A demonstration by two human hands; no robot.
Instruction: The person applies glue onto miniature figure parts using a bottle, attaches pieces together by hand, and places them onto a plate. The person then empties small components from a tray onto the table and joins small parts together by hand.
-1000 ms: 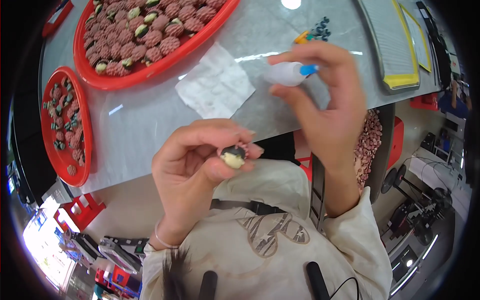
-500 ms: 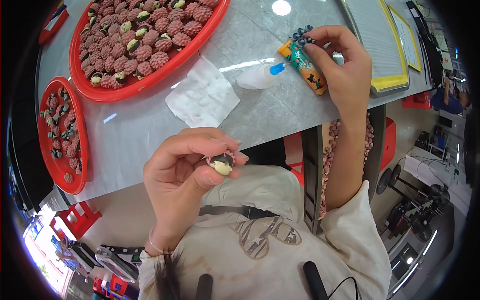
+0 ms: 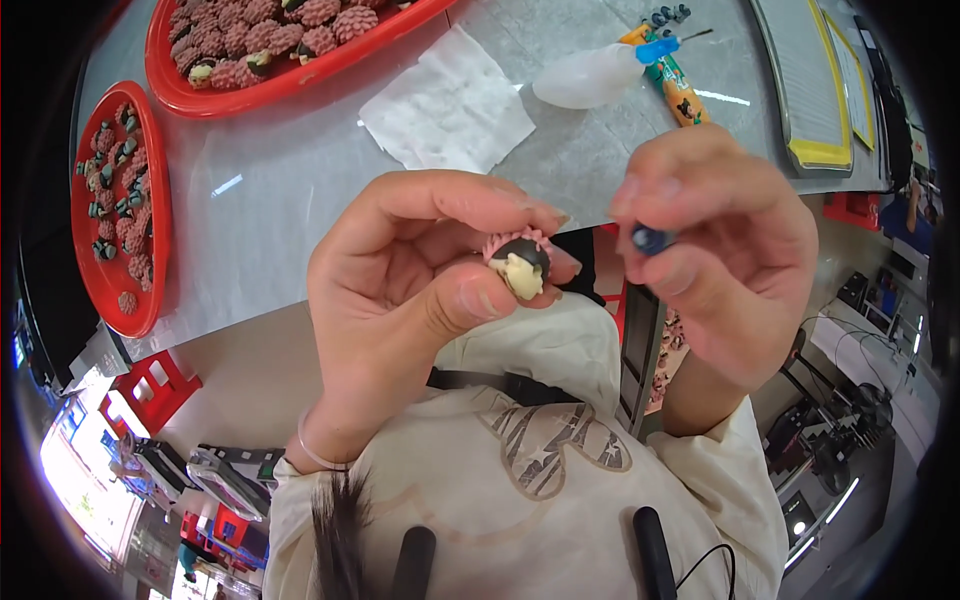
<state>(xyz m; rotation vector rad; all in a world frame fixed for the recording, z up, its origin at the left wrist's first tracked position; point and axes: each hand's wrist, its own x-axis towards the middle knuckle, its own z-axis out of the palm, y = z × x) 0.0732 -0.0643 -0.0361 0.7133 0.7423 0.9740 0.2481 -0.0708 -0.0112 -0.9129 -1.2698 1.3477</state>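
Note:
My left hand (image 3: 385, 255) pinches a small figurine piece (image 3: 522, 268) with a pink bumpy shell, a dark band and a cream-coloured part, held above my lap near the table edge. Across from it, my right hand (image 3: 745, 250) grips a small dark blue piece (image 3: 652, 238) between thumb and fingers; the hand is slightly blurred. The two pieces are apart. Beyond the right hand, a white squeeze bottle (image 3: 582, 80) with a blue cap and thin nozzle lies on the table. Its cap overlaps an orange-and-green packet (image 3: 684, 95), with several dark blue pieces (image 3: 668, 16) at the far end.
A white cloth (image 3: 450, 105) lies on the grey table (image 3: 260, 200). To the left are a large red tray (image 3: 225, 104) of pink pieces and a smaller red tray (image 3: 164, 230) of similar ones. A yellow-edged metal tray (image 3: 822, 155) is at the right.
My right hand has come back from the packet toward my left hand, carrying a dark blue piece. My left hand has shifted right and up with the figurine piece. The camera view has shifted too.

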